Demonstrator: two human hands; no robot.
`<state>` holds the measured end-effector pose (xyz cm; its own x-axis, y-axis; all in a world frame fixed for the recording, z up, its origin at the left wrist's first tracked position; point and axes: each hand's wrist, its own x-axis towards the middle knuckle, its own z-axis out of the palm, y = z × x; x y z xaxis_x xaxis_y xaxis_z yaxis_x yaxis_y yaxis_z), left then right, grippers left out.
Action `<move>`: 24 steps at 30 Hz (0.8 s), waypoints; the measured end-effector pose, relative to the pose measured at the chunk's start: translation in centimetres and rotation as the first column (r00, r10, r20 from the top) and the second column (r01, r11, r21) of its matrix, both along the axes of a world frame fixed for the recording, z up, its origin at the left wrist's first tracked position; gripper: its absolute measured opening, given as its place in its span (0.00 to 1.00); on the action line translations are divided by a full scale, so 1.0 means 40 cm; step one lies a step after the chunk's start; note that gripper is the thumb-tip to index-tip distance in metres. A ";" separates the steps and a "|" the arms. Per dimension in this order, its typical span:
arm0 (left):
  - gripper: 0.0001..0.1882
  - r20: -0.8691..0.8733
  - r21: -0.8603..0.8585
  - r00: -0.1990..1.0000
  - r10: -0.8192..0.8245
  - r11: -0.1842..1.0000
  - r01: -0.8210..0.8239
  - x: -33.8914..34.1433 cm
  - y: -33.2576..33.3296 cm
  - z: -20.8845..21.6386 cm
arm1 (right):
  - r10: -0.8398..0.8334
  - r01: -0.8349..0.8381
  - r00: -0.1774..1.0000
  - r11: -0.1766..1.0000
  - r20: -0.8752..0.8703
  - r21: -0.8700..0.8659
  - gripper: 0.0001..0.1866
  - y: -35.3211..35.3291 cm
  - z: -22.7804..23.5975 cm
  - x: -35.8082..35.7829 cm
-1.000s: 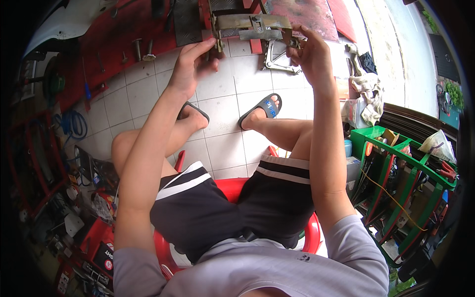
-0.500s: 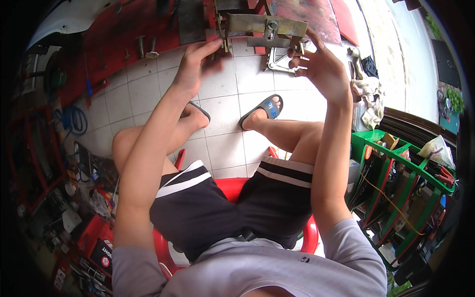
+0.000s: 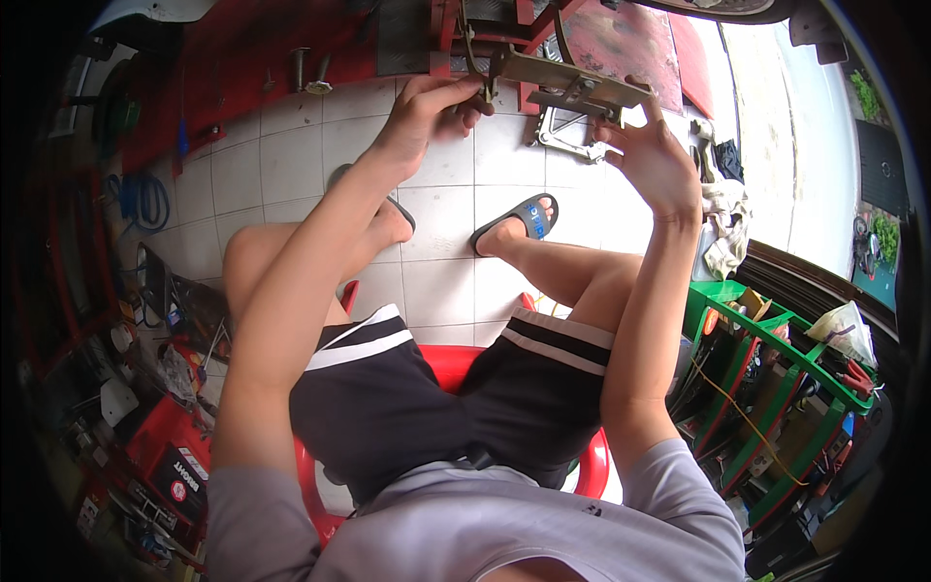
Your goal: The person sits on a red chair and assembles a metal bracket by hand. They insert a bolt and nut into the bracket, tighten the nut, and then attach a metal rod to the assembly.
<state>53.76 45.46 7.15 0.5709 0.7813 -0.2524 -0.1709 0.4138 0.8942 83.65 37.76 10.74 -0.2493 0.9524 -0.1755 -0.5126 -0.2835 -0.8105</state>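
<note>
A yellowish metal bracket [image 3: 543,73], a long plate with a bolt and a small tab near its middle, is up at the top of the view, sloping down toward the right. At its left end, my left hand [image 3: 419,124] pinches a small upright part between thumb and fingers. The fingers of my right hand [image 3: 655,165] curl round the bracket's right end, thumb below and forefinger above. Curved metal arms [image 3: 469,44] stand next to the plate's left end. Exactly what touches the fingertips is partly hidden.
Behind the bracket stands a red metal frame [image 3: 529,97]. A silver metal stand [image 3: 567,136] is on the tiled floor below it. Bolts [image 3: 298,70] lie on the red platform at left. A green organiser [image 3: 718,291] full of tools stands at right, near white rags [image 3: 725,228].
The bracket has tilted, its right end now lower and farther right. Both hands have shifted right and slightly down with it. My left hand, blurred before, now pinches the left end.
</note>
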 end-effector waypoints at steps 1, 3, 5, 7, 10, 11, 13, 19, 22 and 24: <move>0.17 -0.003 0.001 1.000 0.000 1.000 0.000 0.002 -0.001 0.001 | -0.007 0.007 1.000 1.000 -0.006 0.000 0.35 0.000 0.005 -0.002; 0.17 -0.012 0.003 1.000 0.000 1.000 0.000 0.004 -0.003 0.003 | 0.001 0.000 0.999 1.000 0.045 -0.026 0.33 0.002 0.007 -0.001; 0.18 -0.017 -0.002 1.000 -0.012 1.000 0.012 0.000 -0.004 0.007 | 0.027 -0.024 0.986 0.999 0.168 -0.021 0.31 0.006 0.012 -0.005; 0.18 -0.022 -0.011 1.000 0.002 1.000 -0.002 0.004 -0.007 0.012 | 0.040 -0.058 0.943 0.997 0.330 0.043 0.28 0.013 0.013 -0.013; 0.18 -0.029 -0.018 0.999 0.022 1.000 -0.022 0.007 -0.011 0.016 | -0.021 0.011 0.792 1.000 0.610 0.020 0.25 0.029 -0.015 -0.029; 0.18 -0.027 -0.018 0.999 0.019 1.000 -0.019 0.005 -0.011 0.017 | -0.096 0.021 0.743 0.992 0.662 0.121 0.25 0.031 -0.025 -0.036; 0.18 -0.024 -0.016 1.000 0.010 1.000 -0.010 0.003 -0.010 0.019 | -0.259 0.019 0.630 0.947 0.732 0.320 0.24 0.036 -0.033 -0.064; 0.19 -0.018 -0.032 0.999 0.045 0.998 -0.045 0.007 -0.013 0.022 | -0.447 0.355 0.825 0.886 0.347 0.297 0.22 0.070 -0.088 -0.121; 0.19 0.012 -0.062 0.998 0.062 0.996 -0.061 0.006 -0.010 0.020 | -0.530 0.493 0.790 0.848 0.308 0.195 0.14 0.082 -0.069 -0.166; 0.20 -0.073 -0.048 0.997 0.019 0.999 -0.022 0.002 -0.002 0.025 | -0.561 0.555 0.744 0.821 0.364 0.131 0.17 0.086 -0.064 -0.172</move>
